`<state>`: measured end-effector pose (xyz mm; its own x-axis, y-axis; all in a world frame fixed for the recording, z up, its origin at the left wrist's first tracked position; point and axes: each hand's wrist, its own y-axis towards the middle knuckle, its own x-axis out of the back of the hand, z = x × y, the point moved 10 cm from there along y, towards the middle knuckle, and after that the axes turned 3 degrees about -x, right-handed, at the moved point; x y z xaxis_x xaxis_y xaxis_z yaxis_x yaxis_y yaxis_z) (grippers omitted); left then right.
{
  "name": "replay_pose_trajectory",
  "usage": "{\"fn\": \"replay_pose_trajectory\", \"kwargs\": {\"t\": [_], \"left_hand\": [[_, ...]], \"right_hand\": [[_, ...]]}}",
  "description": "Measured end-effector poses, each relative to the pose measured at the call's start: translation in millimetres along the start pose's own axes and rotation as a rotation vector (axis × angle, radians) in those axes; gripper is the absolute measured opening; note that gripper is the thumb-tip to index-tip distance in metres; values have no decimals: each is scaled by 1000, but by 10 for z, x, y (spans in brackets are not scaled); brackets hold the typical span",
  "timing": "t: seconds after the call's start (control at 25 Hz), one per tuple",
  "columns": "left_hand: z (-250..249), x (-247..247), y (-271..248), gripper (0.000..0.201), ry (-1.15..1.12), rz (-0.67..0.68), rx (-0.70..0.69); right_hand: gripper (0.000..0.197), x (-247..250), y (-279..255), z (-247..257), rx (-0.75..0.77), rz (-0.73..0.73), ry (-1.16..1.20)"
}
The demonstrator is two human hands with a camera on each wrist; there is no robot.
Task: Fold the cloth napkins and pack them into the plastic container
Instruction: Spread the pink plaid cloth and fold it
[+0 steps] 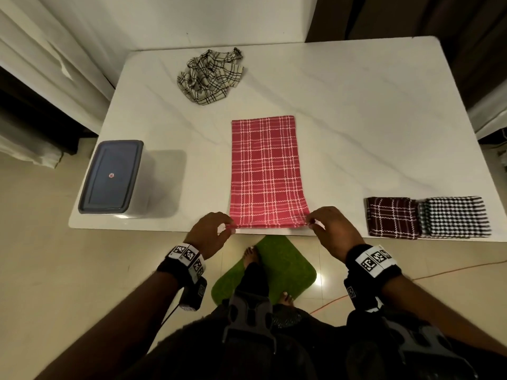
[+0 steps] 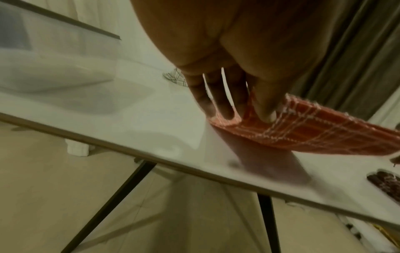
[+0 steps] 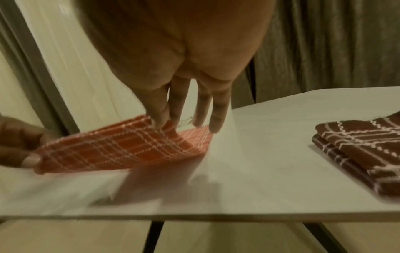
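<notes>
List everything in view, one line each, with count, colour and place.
red napkin: 1, red with white checks, folded long, table centre
cream napkin: 1, cream with dark checks, crumpled, far side
maroon napkin: 1, maroon, folded, near right
black-and-white napkin: 1, folded, right of the maroon one
plastic container: 1, clear with grey lid on, near left
table: 1, white
mat: 1, green, on the floor
left hand: pinches red napkin's near left corner
right hand: pinches near right corner
</notes>
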<state>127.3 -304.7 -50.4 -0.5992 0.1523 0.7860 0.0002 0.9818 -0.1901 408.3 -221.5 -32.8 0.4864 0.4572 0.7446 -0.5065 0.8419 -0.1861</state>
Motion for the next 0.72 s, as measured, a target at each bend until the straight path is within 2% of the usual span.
{"fn": "replay_pose_trajectory", "kwargs": {"t": [0.08,0.16,0.32,0.44,0.56,0.72], "left_hand": [[-85,91,-52,8,-55,137,14],[-180,248,-69,9,-65,155,-2],[-219,598,178,3,-230,-48,53],[-27,634,636,11,-330,-120,147],[230,650,1222,18,-262,-183,200],[612,549,1826,14,-209,-182,331]], "right_hand": [[14,50,-43,77,-42,194,116],[14,211,-58,192,-64,253,242],[15,466,189,215,-125,125,445],[20,501,639,102,-197,13,550],[22,576,1267,4,-264,-109,520],[21,413,2017,-249,-332,-129,380]]}}
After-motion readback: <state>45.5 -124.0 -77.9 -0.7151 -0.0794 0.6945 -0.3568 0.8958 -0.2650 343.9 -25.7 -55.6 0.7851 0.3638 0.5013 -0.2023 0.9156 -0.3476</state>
